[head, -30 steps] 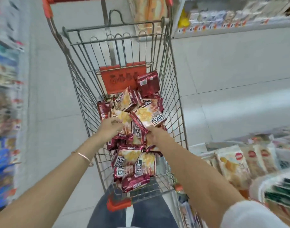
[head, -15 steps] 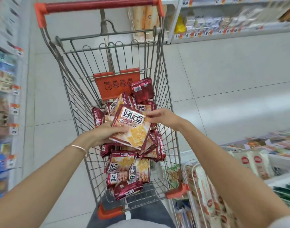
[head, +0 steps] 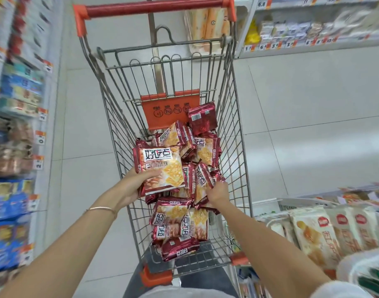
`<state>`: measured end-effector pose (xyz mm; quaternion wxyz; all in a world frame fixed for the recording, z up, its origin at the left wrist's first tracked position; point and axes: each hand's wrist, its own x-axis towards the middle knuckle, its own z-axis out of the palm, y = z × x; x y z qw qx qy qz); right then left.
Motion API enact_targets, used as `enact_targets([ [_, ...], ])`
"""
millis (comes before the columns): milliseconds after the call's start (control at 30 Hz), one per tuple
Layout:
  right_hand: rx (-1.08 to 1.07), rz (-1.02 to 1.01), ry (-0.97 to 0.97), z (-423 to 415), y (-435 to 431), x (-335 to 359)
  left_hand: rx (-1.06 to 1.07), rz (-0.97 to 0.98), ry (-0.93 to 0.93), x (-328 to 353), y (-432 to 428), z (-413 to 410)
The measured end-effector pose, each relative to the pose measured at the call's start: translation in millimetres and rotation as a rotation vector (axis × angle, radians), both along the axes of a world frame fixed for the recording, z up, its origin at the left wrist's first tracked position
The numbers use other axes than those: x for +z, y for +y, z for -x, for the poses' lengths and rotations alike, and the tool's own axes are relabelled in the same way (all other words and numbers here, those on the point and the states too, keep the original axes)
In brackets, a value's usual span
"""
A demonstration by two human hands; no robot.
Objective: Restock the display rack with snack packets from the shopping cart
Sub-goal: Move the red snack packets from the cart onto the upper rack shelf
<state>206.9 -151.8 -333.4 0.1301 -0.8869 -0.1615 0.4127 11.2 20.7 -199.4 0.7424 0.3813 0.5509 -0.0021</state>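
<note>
A wire shopping cart (head: 233,125) with a red handle stands in front of me, holding several dark red cracker packets (head: 180,216). My left hand (head: 132,186) grips a stack of packets (head: 160,166) lifted above the pile, thumb across the front of the top one. My right hand (head: 218,193) reaches down into the pile on the right side, its fingers curled round another packet (head: 202,176). The display rack (head: 326,229) at the lower right holds pale snack bags.
Stocked shelves (head: 16,147) line the left of the aisle. Another shelf unit (head: 313,29) with price tags runs along the upper right. Pale floor tiles (head: 302,125) spread right of the cart. An orange child-seat flap (head: 171,108) sits at the cart's far end.
My right hand has dropped from the top of the pile down to the cart's right side and taken another packet. My left hand keeps the stack, now more upright and nearer the left wall.
</note>
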Motion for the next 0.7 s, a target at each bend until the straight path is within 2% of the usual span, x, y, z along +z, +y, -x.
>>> enact_targets([
  [67,-0.023,-0.089,-0.046,-11,4,17,-0.022,-0.003,-0.017,5,0,-2],
  [167,-0.106,-0.292,0.048,-27,11,73,-0.004,-0.045,0.036,10,3,-5],
  [267,-0.170,-0.480,0.062,-43,9,134,0.004,-0.104,0.136,14,9,-5],
  [333,-0.253,-0.581,0.151,-51,11,161,-0.018,-0.121,0.145,3,18,-2],
  [433,-0.433,-0.642,0.486,-52,14,181,-0.107,-0.084,0.130,27,16,-12],
  [500,-0.435,-0.655,0.636,-40,15,189,-0.180,-0.025,0.061,57,6,-20],
  [567,-0.411,-0.655,0.670,-23,16,196,-0.259,0.020,-0.036,82,-4,-27],
  [700,-0.493,-0.613,0.644,11,11,228,-0.443,0.031,-0.189,118,-7,-30],
])
